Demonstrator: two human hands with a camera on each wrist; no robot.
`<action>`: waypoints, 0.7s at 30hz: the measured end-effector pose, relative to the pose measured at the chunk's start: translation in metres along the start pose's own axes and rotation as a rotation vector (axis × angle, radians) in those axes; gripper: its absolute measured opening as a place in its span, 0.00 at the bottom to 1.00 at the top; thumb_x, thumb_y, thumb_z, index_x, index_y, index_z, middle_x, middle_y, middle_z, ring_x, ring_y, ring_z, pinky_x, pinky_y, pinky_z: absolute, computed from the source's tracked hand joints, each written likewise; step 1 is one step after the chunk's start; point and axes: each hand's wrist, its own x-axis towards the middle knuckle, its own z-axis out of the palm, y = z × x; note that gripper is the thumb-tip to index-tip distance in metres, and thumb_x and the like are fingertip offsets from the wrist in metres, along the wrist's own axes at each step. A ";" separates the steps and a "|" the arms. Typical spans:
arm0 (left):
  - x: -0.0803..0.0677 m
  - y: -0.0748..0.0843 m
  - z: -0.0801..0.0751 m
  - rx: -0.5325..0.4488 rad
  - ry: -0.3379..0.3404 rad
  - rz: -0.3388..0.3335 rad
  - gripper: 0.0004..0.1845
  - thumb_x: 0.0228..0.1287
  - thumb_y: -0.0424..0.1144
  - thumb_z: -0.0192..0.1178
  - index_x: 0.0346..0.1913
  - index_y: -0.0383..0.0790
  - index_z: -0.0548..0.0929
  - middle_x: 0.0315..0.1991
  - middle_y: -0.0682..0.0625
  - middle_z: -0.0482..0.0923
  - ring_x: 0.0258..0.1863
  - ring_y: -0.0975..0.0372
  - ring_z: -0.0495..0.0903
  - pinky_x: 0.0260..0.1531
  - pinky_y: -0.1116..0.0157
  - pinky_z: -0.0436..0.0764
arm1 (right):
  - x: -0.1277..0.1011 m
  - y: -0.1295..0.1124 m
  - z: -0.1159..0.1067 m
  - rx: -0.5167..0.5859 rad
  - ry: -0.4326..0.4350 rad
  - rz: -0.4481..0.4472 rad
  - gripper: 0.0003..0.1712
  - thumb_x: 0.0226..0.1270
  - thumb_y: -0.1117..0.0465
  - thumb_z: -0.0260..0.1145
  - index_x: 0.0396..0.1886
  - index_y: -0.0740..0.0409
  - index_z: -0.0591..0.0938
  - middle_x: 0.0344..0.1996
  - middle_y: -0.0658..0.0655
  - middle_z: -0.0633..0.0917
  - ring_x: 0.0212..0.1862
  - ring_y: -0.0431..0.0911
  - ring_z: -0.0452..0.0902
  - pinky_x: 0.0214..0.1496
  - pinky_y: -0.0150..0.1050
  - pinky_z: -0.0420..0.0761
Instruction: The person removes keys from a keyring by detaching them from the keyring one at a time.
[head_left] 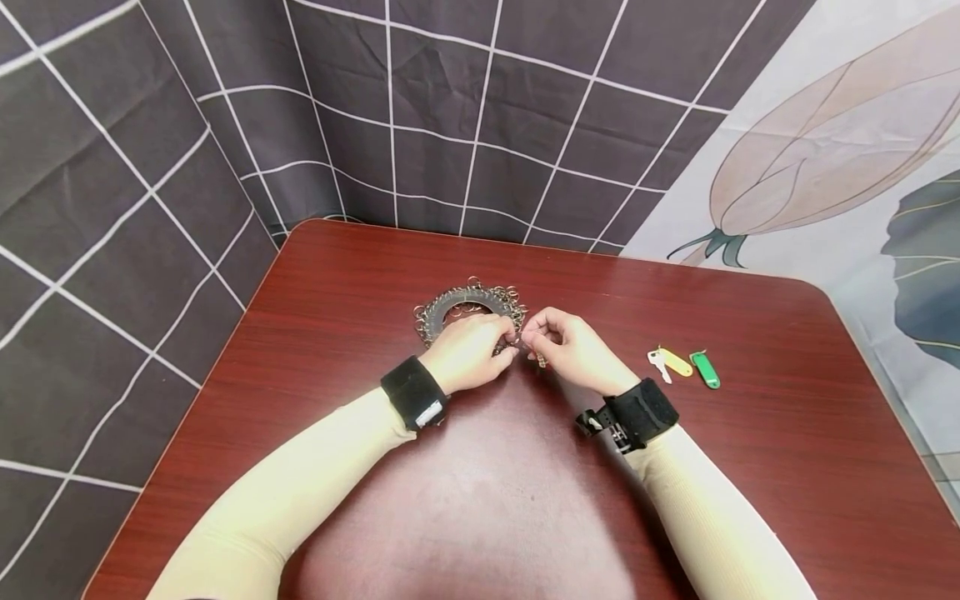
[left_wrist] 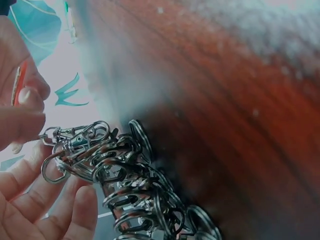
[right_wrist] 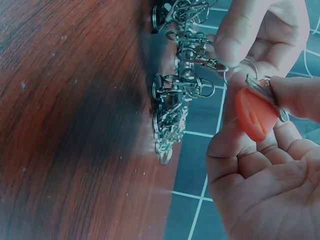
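Your left hand (head_left: pixel 468 354) sits on the near right edge of the ring of clasps (head_left: pixel 468 307), fingers (left_wrist: pixel 30 125) pinched on one small swivel clasp (left_wrist: pixel 75 139) pulled clear of the pile. Your right hand (head_left: pixel 573 350) is just right of the ring, fingers (right_wrist: pixel 295 95) clamped on a red-tagged key (right_wrist: pixel 256 114), its split ring right at that clasp. Risks from here: the clasp gate looks tiny and sprung — if your pinch slips, it likely snaps shut before the key's ring is through. The neighbouring clasps are tangled against the one you hold, so pulling harder could drag the whole ring across the bench (head_left: pixel 525 500) or hook a second clasp by mistake. Your grip on the key is on the tag and head edge; a twist could let it drop beside the ring. Count: one ring of clasps — individual clasps too tangled to count; one red-tagged key in hand; well right of the ring, one yellow-tagged key (head_left: pixel 670 361) and one green tag (head_left: pixel 705 370), whose key blade I can't make out; two hands.
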 end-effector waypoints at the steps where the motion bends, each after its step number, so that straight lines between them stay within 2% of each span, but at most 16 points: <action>1: 0.000 0.000 0.000 -0.001 0.005 0.007 0.06 0.62 0.45 0.61 0.38 0.49 0.80 0.34 0.56 0.79 0.37 0.63 0.78 0.36 0.64 0.77 | 0.000 0.000 0.000 0.003 0.002 -0.001 0.04 0.69 0.62 0.62 0.37 0.59 0.79 0.24 0.56 0.81 0.24 0.50 0.76 0.25 0.35 0.75; 6: 0.001 -0.003 0.001 -0.024 0.029 0.032 0.02 0.63 0.42 0.60 0.35 0.49 0.81 0.30 0.56 0.75 0.34 0.63 0.75 0.36 0.65 0.75 | 0.001 0.002 0.001 0.083 0.002 0.025 0.06 0.70 0.65 0.61 0.42 0.63 0.77 0.25 0.61 0.81 0.25 0.56 0.78 0.24 0.36 0.75; 11: 0.001 -0.004 0.000 -0.135 0.057 0.010 0.02 0.63 0.37 0.60 0.36 0.45 0.82 0.30 0.56 0.75 0.33 0.65 0.74 0.36 0.68 0.74 | 0.001 0.000 0.005 0.181 0.018 0.076 0.10 0.71 0.70 0.57 0.48 0.70 0.74 0.32 0.71 0.80 0.30 0.68 0.78 0.29 0.47 0.80; 15: 0.002 -0.005 0.000 -0.221 0.059 -0.032 0.03 0.64 0.36 0.59 0.38 0.45 0.82 0.28 0.58 0.77 0.31 0.68 0.75 0.34 0.70 0.74 | 0.001 -0.003 0.009 0.178 0.012 0.111 0.10 0.71 0.72 0.55 0.48 0.72 0.74 0.35 0.74 0.79 0.32 0.70 0.77 0.33 0.52 0.81; 21: 0.002 -0.006 0.001 -0.288 0.073 -0.075 0.03 0.65 0.36 0.57 0.39 0.45 0.81 0.27 0.58 0.77 0.28 0.70 0.76 0.31 0.71 0.75 | 0.005 0.012 0.015 0.142 0.008 0.121 0.10 0.69 0.69 0.58 0.47 0.69 0.76 0.34 0.71 0.80 0.32 0.65 0.78 0.31 0.46 0.80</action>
